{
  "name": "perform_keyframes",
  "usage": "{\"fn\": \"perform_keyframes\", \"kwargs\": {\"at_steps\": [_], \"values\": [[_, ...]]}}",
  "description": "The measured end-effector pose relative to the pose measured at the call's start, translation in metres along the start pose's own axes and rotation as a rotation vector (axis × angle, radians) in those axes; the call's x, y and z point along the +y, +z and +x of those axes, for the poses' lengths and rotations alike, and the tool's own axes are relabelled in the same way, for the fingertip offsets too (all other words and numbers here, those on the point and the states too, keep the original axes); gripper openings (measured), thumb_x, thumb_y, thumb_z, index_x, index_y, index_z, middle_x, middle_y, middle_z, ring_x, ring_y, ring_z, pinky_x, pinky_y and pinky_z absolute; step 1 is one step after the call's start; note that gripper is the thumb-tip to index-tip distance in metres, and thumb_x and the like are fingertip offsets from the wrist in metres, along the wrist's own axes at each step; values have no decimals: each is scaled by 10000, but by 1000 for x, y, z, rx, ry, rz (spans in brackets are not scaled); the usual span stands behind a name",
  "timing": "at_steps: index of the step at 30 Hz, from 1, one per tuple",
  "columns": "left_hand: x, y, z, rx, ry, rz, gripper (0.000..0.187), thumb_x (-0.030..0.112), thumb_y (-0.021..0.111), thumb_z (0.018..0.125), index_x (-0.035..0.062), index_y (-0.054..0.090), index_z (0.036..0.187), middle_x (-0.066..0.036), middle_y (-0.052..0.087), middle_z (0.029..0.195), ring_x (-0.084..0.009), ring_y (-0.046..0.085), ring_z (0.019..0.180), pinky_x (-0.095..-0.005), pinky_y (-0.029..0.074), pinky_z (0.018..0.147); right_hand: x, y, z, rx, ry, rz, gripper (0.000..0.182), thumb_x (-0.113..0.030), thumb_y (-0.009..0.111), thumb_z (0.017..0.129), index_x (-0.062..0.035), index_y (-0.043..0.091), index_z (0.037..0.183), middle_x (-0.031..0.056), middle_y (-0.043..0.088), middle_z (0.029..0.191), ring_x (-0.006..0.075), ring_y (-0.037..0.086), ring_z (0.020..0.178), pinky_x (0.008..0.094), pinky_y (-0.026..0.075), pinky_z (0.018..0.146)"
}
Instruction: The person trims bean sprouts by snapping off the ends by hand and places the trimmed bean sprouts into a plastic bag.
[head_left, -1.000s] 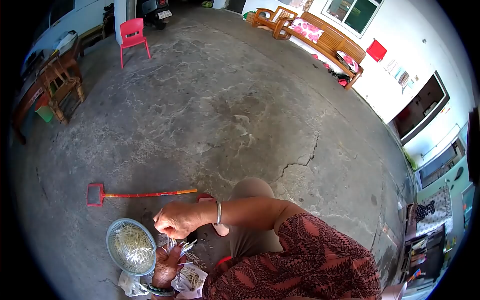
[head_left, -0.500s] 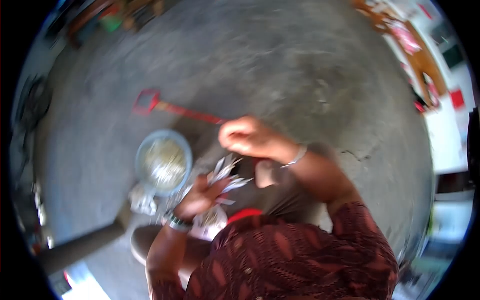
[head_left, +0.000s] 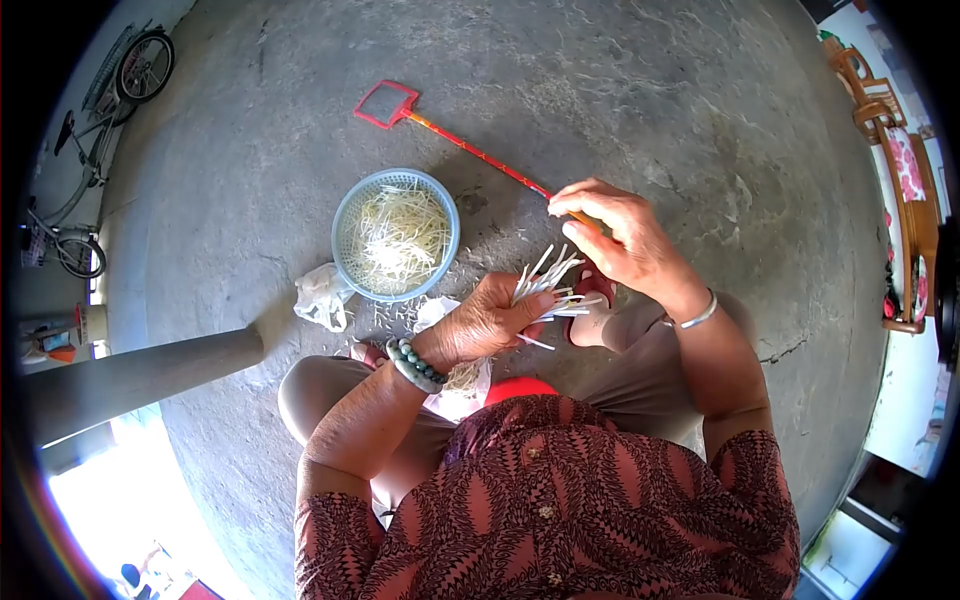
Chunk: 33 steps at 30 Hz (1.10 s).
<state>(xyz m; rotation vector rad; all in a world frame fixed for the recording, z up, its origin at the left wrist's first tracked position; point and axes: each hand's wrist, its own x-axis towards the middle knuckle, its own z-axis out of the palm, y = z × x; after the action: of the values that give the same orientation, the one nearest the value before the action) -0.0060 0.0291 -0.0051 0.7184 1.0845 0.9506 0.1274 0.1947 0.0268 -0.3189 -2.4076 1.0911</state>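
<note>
White stems (head_left: pixel 548 285) between left hand's (head_left: pixel 492 318) thumb and fingers.

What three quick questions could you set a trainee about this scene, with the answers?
1. Which hand holds the bunch of white strips: A, left; B, right?
2. True or false: the blue basket has pale strands in it.
3. Fill in the blank: the red swatter is lying on the ____.

Key: 1. A, the left hand. 2. True. 3. Floor.
</note>
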Motion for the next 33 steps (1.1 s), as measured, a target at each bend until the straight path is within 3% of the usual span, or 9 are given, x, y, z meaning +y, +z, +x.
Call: {"fn": "perform_keyframes", "kwargs": {"at_steps": [3, 7, 12, 15, 18, 22, 26, 29, 33], "values": [[-6, -4, 2, -13, 13, 46, 265, 304, 532, 951, 67, 619, 873, 64, 509, 603, -13, 404, 478, -191, 317, 424, -11, -5, 1, -58, -35, 96, 102, -91, 617, 794, -9, 596, 851, 141, 640, 923, 310, 625, 831, 357, 494, 750], [-16, -6, 7, 12, 68, 165, 245, 280, 534, 952, 71, 623, 861, 63, 516, 605, -10, 419, 490, -195, 325, 430, -8, 3, -7, -129, -77, 31, 97, -104, 634, 789, -16, 595, 804, 133, 632, 995, 309, 603, 925, 376, 488, 791], [-20, -5, 9, 17, 156, 190, 229, 252, 524, 957, 61, 625, 880, 57, 525, 618, -15, 420, 482, -201, 331, 430, -9, 12, -16, -212, -51, -99, 54, -97, 630, 788, -49, 604, 790, 61, 607, 1130, 299, 560, 1025, 377, 439, 928], [-18, -5, 7, 18, 127, 170, 230, 246, 520, 959, 54, 615, 875, 53, 527, 621, -16, 420, 477, -202, 333, 426, -7, 16, -15, -184, -75, -49, 69, -89, 614, 798, -35, 580, 771, 80, 609, 1131, 295, 568, 1006, 382, 454, 890], [-13, -6, 5, 16, 94, 175, 238, 246, 519, 959, 49, 598, 851, 51, 526, 619, -16, 419, 476, -202, 334, 422, -17, 4, -9, -212, 127, 151, 25, -9, 573, 795, -5, 585, 773, 135, 625, 1094, 298, 564, 1066, 379, 464, 878], [-12, -6, 4, 33, 117, 169, 265, 254, 517, 959, 52, 580, 801, 52, 516, 603, -17, 416, 474, -203, 328, 423, -10, 13, -9, -162, -85, 14, 69, -46, 570, 802, -25, 528, 752, 100, 615, 1056, 278, 573, 898, 395, 472, 790], [-9, -5, 3, 27, 140, 151, 288, 259, 513, 961, 57, 583, 768, 55, 498, 583, -21, 410, 478, -207, 319, 432, -14, 16, -10, -213, -141, -136, 39, -36, 573, 778, -44, 538, 795, 75, 565, 1069, 279, 540, 962, 401, 439, 828], [-5, -1, 4, 48, 131, 189, 295, 264, 516, 960, 60, 583, 757, 60, 486, 575, -21, 407, 486, -214, 319, 441, -23, 16, -9, -218, -248, -427, 89, -31, 585, 742, -55, 550, 820, 76, 536, 1098, 275, 513, 1009, 416, 399, 855], [-7, -3, 4, 27, 93, 206, 300, 279, 525, 954, 57, 587, 763, 63, 487, 573, -23, 412, 496, -218, 326, 447, -17, 17, -5, -37, -237, -508, 206, -41, 605, 721, -54, 564, 922, 84, 511, 1159, 276, 478, 1090, 434, 378, 879]]}}
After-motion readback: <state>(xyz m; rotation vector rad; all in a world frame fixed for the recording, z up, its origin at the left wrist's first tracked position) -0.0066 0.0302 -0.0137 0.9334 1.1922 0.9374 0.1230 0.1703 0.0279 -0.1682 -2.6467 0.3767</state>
